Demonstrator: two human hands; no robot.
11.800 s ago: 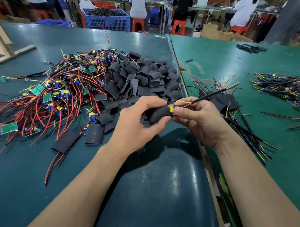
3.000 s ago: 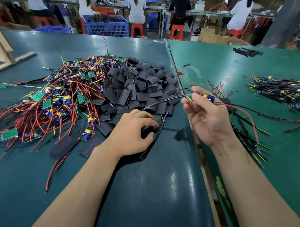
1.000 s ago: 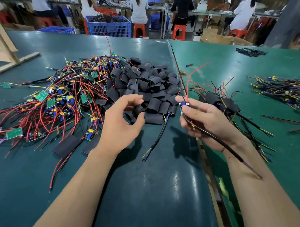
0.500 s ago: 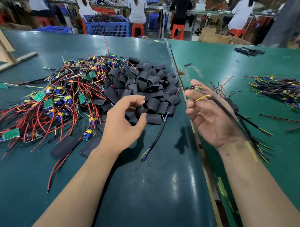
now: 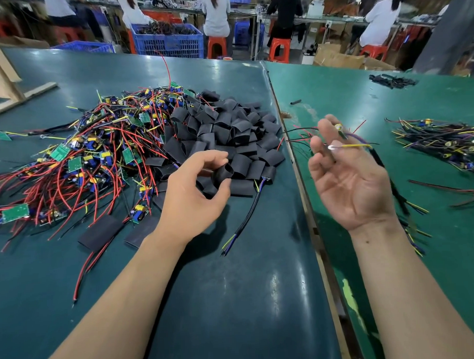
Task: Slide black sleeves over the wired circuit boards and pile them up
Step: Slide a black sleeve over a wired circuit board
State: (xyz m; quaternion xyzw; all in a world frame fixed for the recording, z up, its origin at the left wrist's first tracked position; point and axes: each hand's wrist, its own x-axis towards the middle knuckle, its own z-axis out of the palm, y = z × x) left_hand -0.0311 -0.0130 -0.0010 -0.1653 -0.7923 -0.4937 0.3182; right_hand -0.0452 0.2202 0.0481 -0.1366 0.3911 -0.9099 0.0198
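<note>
so my left hand (image 5: 189,193) is pinching one black sleeve (image 5: 222,172) with its open mouth facing right, while my right hand (image 5: 348,175), palm up and mostly open, pinches the wired board (image 5: 339,129) at its fingertips, just across from that mouth.

Both forearms bare to the near frame edge, no sleeves, gloves, watch or rings. Left hand (image 5: 189,199) clean; right hand (image 5: 350,186) shows dark smudges on palm and wrist.
</note>
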